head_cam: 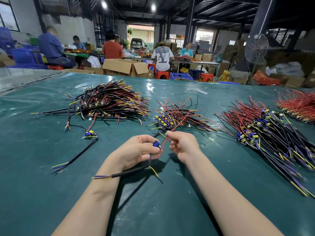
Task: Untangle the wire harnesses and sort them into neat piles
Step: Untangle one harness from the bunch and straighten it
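My left hand grips a small harness by its blue component; its black sheathed cable hangs down past my left wrist with a yellow lead looping off. My right hand pinches the harness's red wire, which runs up toward the small tangled pile just beyond my hands. A large pile lies at the far left. Another long pile lies at the right. One single harness lies apart on the left.
A green mat covers the table. A mostly red pile lies at the far right edge. Beyond the table stand cardboard boxes, stools, a fan and several seated people at other benches.
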Tool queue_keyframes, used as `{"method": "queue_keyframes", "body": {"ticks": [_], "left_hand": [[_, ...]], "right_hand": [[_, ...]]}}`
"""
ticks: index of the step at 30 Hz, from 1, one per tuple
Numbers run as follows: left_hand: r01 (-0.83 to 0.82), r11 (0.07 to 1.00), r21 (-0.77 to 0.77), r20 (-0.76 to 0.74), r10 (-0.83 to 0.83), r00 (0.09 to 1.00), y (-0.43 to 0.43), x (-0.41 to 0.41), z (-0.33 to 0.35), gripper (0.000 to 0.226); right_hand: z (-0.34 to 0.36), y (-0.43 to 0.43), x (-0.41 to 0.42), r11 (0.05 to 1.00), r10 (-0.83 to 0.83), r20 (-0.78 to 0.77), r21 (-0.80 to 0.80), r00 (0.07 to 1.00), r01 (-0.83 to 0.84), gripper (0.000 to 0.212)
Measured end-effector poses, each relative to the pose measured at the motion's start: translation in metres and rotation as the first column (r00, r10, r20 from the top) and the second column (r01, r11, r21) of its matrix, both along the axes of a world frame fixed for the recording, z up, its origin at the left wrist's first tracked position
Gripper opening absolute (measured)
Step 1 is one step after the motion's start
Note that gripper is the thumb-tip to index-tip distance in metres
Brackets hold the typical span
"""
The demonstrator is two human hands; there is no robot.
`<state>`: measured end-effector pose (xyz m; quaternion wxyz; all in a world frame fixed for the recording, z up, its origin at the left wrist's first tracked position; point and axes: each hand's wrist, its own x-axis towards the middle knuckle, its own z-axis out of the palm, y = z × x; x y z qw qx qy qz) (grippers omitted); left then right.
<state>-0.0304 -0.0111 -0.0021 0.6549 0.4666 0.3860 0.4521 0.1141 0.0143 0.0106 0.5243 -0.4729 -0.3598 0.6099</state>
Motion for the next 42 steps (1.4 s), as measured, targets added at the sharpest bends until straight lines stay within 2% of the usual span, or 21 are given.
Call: {"method": "queue_keyframes", "body": {"ticks": [7,12,16,18,21,25,27,28,29,30,31,32,35,37,38,40,41,42], "left_hand": [[0.243,0.969,-0.033,-0.105,-0.245,0.964,-0.007,-0.001,0.003,0.027],[0.322,0.945,-0.060,-0.109,-0.327,0.939,-0.010,-0.003,0.007,0.027],[0.353,0.934,-0.061,-0.070,-0.357,0.932,-0.014,-0.005,0.009,0.023],[0.334,0.941,-0.054,-0.067,-0.337,0.939,-0.013,-0.005,0.008,0.026],[0.259,0.964,-0.061,-0.055,-0.262,0.963,-0.011,-0.005,0.009,0.023],[0.024,0.999,-0.045,0.012,-0.024,1.000,-0.005,-0.005,0.007,0.016],[-0.126,0.991,-0.033,0.092,0.129,0.987,-0.001,-0.006,0.006,0.016],[-0.203,0.979,-0.019,0.128,0.204,0.971,0.001,-0.006,0.007,0.016],[-0.282,0.959,-0.006,0.159,0.279,0.947,0.003,-0.006,0.007,0.016],[-0.365,0.931,0.005,0.182,0.358,0.916,0.005,-0.005,0.008,0.018],[-0.451,0.892,0.017,0.196,0.440,0.877,0.006,-0.004,0.008,0.020],[-0.535,0.844,0.035,0.195,0.520,0.832,0.007,-0.003,0.007,0.022],[-0.679,0.723,0.130,0.165,0.659,0.734,0.007,0.000,0.005,0.029],[-0.680,0.713,0.174,0.170,0.658,0.734,0.006,0.003,0.005,0.029],[-0.670,0.718,0.189,0.168,0.648,0.743,0.006,0.003,0.006,0.029],[-0.659,0.725,0.202,0.164,0.638,0.752,0.006,0.004,0.007,0.029],[-0.661,0.725,0.193,0.178,0.637,0.750,0.006,0.004,0.008,0.029],[-0.669,0.724,0.168,0.211,0.636,0.742,0.006,0.003,0.009,0.028]], "right_hand": [[0.002,0.017,0.032,0.962,-0.263,-0.249,-0.136,0.932,0.235,0.024],[0.002,0.018,0.031,0.956,-0.271,-0.431,-0.222,0.861,0.191,0.028],[0.002,0.018,0.030,0.951,-0.249,-0.502,-0.288,0.828,0.111,0.038],[0.001,0.019,0.032,0.943,-0.251,-0.548,-0.323,0.798,0.075,0.049],[0.001,0.019,0.037,0.943,-0.262,-0.583,-0.325,0.769,0.074,0.040],[-0.001,0.022,0.046,0.954,-0.298,-0.504,-0.186,0.810,0.235,0.026],[-0.002,0.020,0.048,0.962,-0.272,-0.468,-0.102,0.841,0.254,0.028],[-0.002,0.018,0.047,0.969,-0.245,-0.390,-0.060,0.887,0.241,0.030],[-0.001,0.015,0.042,0.976,-0.216,-0.244,-0.017,0.945,0.219,0.031],[-0.001,0.012,0.036,0.984,-0.173,-0.045,0.036,0.984,0.174,0.032],[0.000,0.007,0.028,0.991,-0.116,0.145,0.081,0.983,0.105,0.035],[0.001,0.003,0.018,0.994,-0.049,0.285,0.108,0.957,0.019,0.039],[-0.001,-0.012,-0.010,0.957,0.155,0.523,0.130,0.838,-0.258,0.039],[-0.007,-0.019,-0.023,0.932,0.065,0.726,0.200,0.685,-0.301,0.038],[-0.008,-0.021,-0.027,0.927,0.013,0.748,0.239,0.664,-0.288,0.036],[-0.007,-0.022,-0.026,0.939,0.039,0.591,0.254,0.806,-0.232,0.033],[-0.006,-0.021,-0.023,0.942,0.088,0.524,0.232,0.847,-0.241,0.033],[-0.004,-0.021,-0.020,0.934,0.133,0.516,0.221,0.846,-0.282,0.034]]}}
